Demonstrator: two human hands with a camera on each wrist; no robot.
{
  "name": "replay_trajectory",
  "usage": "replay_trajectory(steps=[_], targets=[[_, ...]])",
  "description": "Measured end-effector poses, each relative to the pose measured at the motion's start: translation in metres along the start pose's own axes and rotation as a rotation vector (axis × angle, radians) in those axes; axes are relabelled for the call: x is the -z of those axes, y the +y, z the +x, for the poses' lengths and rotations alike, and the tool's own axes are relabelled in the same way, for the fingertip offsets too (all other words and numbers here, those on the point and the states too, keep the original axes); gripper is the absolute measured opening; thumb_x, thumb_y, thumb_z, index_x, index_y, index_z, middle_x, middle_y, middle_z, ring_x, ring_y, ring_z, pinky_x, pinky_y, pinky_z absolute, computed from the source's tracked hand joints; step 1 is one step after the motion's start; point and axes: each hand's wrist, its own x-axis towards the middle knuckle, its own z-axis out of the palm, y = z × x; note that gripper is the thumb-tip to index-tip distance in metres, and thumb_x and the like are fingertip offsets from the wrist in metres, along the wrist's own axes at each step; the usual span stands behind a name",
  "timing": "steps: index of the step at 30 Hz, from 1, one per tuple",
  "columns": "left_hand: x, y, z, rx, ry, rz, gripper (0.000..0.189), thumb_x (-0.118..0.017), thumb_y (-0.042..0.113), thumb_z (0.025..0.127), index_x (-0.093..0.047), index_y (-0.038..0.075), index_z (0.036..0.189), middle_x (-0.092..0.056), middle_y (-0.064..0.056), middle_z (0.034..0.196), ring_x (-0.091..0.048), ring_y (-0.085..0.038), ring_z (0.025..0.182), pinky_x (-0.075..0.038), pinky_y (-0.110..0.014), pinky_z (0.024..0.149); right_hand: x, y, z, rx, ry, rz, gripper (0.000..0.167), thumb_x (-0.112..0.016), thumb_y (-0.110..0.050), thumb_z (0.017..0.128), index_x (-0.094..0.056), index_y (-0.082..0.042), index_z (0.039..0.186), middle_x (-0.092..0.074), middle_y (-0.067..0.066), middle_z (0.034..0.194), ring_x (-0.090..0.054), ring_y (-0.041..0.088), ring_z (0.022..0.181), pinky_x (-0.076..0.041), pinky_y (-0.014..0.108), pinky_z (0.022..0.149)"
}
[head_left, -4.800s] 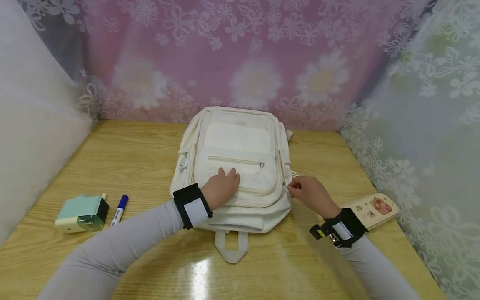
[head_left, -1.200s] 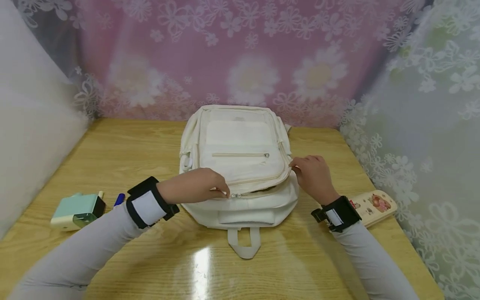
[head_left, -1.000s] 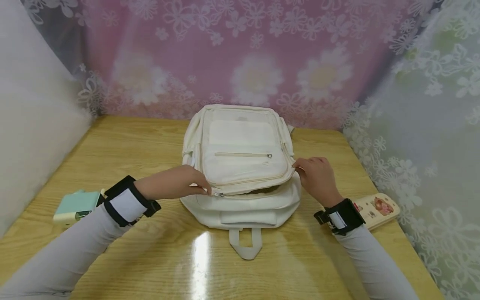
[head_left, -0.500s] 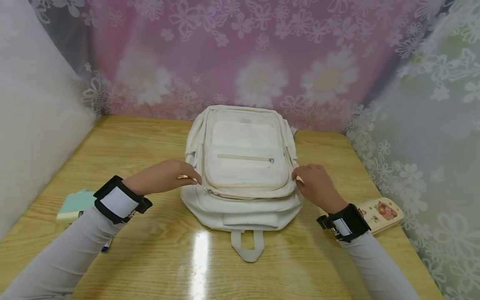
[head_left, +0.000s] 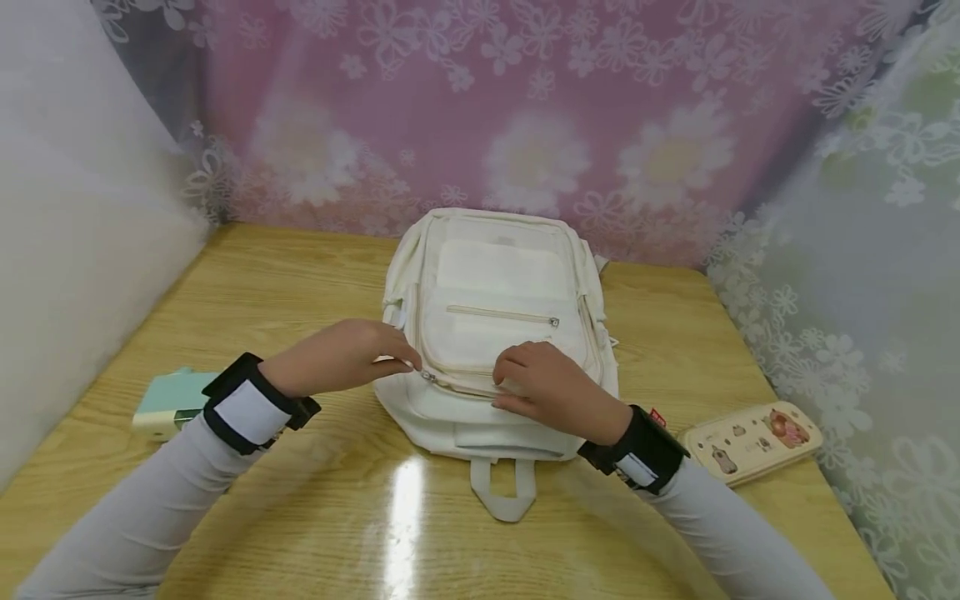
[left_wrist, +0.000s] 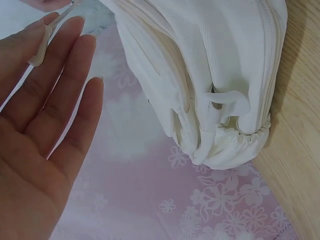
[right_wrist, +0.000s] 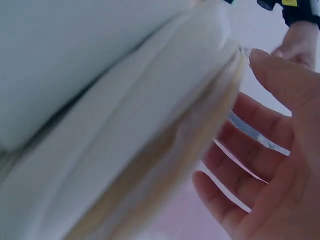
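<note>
A cream backpack (head_left: 491,267) lies on its back on the wooden table, its grab loop (head_left: 502,506) toward the near edge. At the front compartment's lower left corner, my left hand (head_left: 337,357) pinches a zipper pull (left_wrist: 42,47) between thumb and index finger; its other fingers extend loosely. My right hand (head_left: 558,387) is at the lower front edge of that compartment, its fingers relaxed and spread around the zipper edge (right_wrist: 220,107). Whether its fingertips touch the fabric I cannot tell. The right wrist view, partly blurred, shows a gap along this edge.
To the right lies a cream pencil case (head_left: 753,442) with printed pictures and a red tag. A teal and cream box-shaped device (head_left: 171,402) stands at left, partly behind my left forearm. Floral curtains (head_left: 480,125) enclose the table (head_left: 300,517).
My left hand has drawn the zipper pull leftward along the compartment's front edge to the left corner. My right hand has let go of the right corner and moved left to the front middle.
</note>
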Motion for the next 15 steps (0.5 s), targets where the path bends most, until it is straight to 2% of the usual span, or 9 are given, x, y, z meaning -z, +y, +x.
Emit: replay_trajectory(steps=[5,10,15], targets=[[-0.002,0.001,0.001,0.007,-0.008,0.011,0.016,-0.064,0.018,0.089,-0.071,0.021,0.102,-0.068,0.01,0.098,-0.063,-0.006,0.09,-0.052,-0.026,0.076,-0.01,-0.009,0.012,0.003,0.031,0.007,0.023,-0.069,-0.032,0.083,-0.059,-0.014,0.093,-0.058,-0.001,0.091,-0.052,0.013,0.079,-0.042,0.029,0.073],[-0.002,0.002,0.0,0.014,0.004,0.017,0.014,-0.065,0.017,0.088,-0.072,0.019,0.099,-0.068,0.009,0.095,-0.063,-0.006,0.087,-0.052,-0.025,0.074,-0.013,-0.012,0.018,-0.049,0.017,-0.019,0.014,-0.067,-0.026,0.087,-0.059,-0.015,0.091,-0.057,-0.002,0.088,-0.05,0.012,0.076,-0.043,0.028,0.073],[-0.006,0.002,0.0,0.059,0.085,0.076,0.009,-0.065,0.015,0.087,-0.071,0.018,0.092,-0.068,0.008,0.087,-0.058,-0.003,0.072,-0.048,-0.022,0.063,-0.008,-0.017,0.021,-0.095,0.013,-0.047,0.011,-0.066,-0.025,0.087,-0.059,-0.016,0.088,-0.057,-0.004,0.085,-0.05,0.011,0.073,-0.043,0.026,0.069]])
